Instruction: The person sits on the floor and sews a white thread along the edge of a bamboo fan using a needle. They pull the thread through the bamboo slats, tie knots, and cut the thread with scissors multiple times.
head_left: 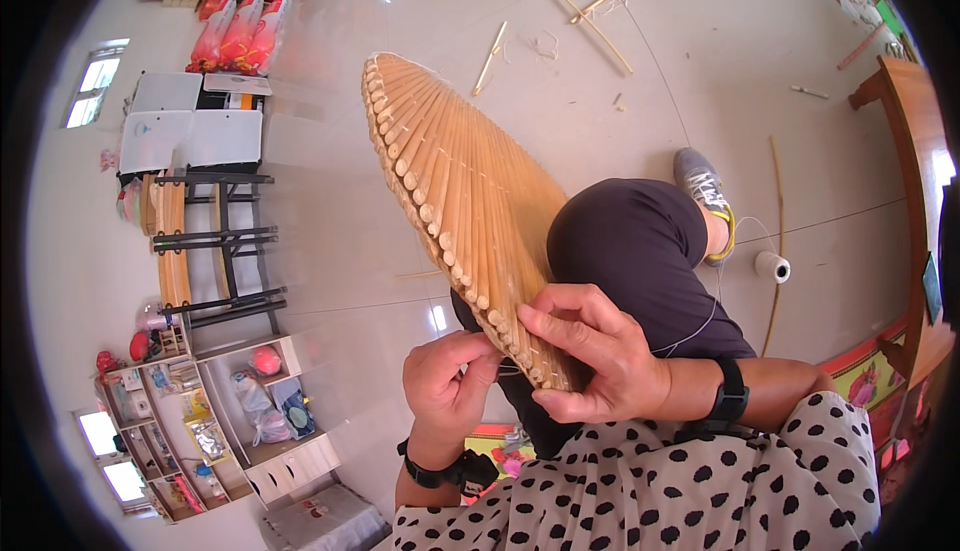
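Observation:
A flat mat of tan plant stalks [470, 181], bound side by side with light stitches, leans up across my lap, its row of cut stalk ends facing left. My right hand [600, 351] grips the near end of the mat, thumb and fingers on its surface. Fingers closed in a pinch, my left hand [445, 381] is at the mat's lower left edge. A bit of pale thread shows beside its fingertips, but what they hold is hidden. From a white spool of thread [773, 267] on the floor, a strand runs over my dark trouser leg toward my right wrist.
Loose stalks [580, 19] and scraps lie on the pale tiled floor ahead. One long stalk [775, 241] lies beside the spool. A wooden table [905, 221] stands at right. Along the left are shelves [220, 421], folded black-legged furniture [225, 241] and red bags [240, 36].

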Motion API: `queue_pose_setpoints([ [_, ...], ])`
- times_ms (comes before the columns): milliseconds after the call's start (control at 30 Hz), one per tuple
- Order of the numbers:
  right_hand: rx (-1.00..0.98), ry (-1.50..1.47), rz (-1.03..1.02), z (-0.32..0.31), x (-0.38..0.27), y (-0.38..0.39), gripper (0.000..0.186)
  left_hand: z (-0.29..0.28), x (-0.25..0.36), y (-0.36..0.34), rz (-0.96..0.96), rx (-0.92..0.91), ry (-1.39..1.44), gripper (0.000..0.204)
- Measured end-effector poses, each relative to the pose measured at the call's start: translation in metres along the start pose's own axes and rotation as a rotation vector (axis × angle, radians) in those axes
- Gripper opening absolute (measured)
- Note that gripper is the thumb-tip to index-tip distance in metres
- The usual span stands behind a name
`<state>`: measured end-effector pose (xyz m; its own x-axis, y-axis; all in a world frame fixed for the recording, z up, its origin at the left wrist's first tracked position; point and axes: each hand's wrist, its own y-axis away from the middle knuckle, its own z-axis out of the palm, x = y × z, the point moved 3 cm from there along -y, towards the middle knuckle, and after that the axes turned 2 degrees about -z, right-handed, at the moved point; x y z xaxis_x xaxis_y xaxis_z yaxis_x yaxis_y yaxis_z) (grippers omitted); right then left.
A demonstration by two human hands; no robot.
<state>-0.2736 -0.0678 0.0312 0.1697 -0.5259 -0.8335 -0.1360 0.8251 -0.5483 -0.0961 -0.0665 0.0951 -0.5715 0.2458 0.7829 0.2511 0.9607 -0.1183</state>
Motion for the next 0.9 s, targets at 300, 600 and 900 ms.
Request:
queue_pose_setpoints([
  [300,0.007,0.009,-0.002,0.003,0.0,0.001,0.069,0.004,0.001,0.007,-0.098,0.057,0.056,0.008],
  [600,-0.011,0.023,-0.015,0.005,-0.001,0.001,0.069,0.002,0.007,0.009,-0.14,0.067,0.033,0.006],
  [900,-0.045,0.092,-0.018,0.001,-0.003,-0.003,0.07,0.001,0.018,0.006,-0.191,0.009,-0.057,0.004],
])
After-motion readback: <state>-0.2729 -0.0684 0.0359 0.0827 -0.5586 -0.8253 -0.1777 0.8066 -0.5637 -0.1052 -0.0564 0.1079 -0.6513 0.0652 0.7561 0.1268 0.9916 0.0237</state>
